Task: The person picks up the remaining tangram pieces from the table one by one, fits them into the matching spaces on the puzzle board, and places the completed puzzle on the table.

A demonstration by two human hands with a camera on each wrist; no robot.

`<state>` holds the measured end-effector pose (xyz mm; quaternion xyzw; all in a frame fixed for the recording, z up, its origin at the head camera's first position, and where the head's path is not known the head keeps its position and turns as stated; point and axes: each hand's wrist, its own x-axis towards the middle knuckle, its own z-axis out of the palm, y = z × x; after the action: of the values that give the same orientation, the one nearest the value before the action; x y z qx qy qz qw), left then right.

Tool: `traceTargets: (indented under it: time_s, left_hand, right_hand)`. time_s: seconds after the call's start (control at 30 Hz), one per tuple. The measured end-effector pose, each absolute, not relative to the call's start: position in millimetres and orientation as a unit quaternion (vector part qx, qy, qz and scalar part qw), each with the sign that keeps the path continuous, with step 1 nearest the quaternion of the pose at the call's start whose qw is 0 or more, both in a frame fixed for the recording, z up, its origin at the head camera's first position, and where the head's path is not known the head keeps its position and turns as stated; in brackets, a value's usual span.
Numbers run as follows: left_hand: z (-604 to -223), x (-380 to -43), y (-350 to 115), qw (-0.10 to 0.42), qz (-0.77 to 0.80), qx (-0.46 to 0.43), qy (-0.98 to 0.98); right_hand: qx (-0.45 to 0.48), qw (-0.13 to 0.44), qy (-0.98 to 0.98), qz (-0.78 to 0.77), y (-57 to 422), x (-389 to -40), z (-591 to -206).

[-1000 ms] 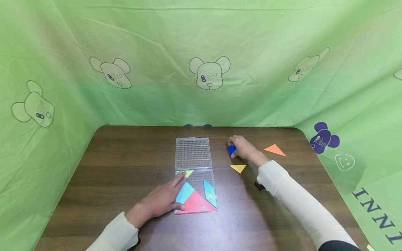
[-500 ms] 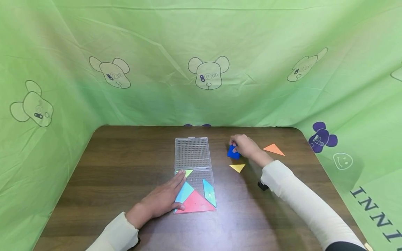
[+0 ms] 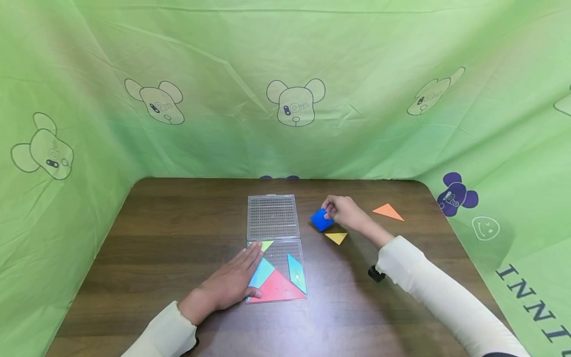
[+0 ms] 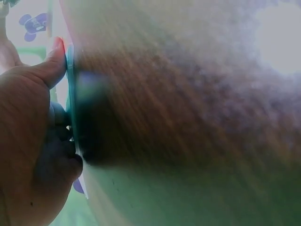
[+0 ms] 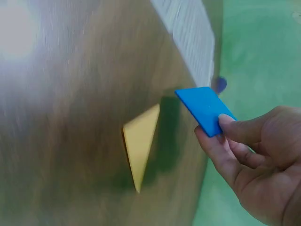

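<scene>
Between thumb and fingers my right hand (image 3: 345, 212) pinches a blue square tangram piece (image 5: 202, 109), held just above the table. My left hand (image 3: 232, 280) lies flat over the left edge of the lower half of a clear hinged case (image 3: 285, 248), its thumb on a red triangle (image 3: 278, 288). Partly under that hand are a light-blue piece (image 3: 264, 272) and a lime-green triangle (image 3: 267, 245). A blue parallelogram (image 3: 297, 274) lies in the same half, at the right. Below my right hand a yellow triangle (image 5: 142, 146) lies on the table.
The upper half of the case, a dotted lid (image 3: 272, 216), lies unfolded behind the lower half. An orange triangle (image 3: 388, 211) lies on the table to the right of my right hand. Green cloth (image 3: 214, 139) encloses the back and sides of the wooden table (image 3: 178, 223).
My right hand has picked up the blue square from the table and turned it, moving it slightly left toward the case. The left hand has stayed in place.
</scene>
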<state>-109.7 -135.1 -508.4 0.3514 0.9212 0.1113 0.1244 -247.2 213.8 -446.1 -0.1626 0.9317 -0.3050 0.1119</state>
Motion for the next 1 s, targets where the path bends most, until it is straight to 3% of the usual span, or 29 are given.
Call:
traceTargets:
  time_s: [0.37, 0.67, 1.0]
  left_hand:
    - [-506, -111, -135, 0.140, 0.118, 0.342, 0.921]
    - [-506, -110, -135, 0.131, 0.113, 0.346, 0.922]
    - [-508, -111, -135, 0.155, 0.110, 0.332, 0.924]
  right_hand:
    - [-0.034, 0.197, 0.859, -0.471, 178, -217, -455]
    - [0.004, 0.198, 0.827, -0.527, 146, -194, -462]
    - [0.029, 0.209, 0.818, -0.534, 124, -186, -471]
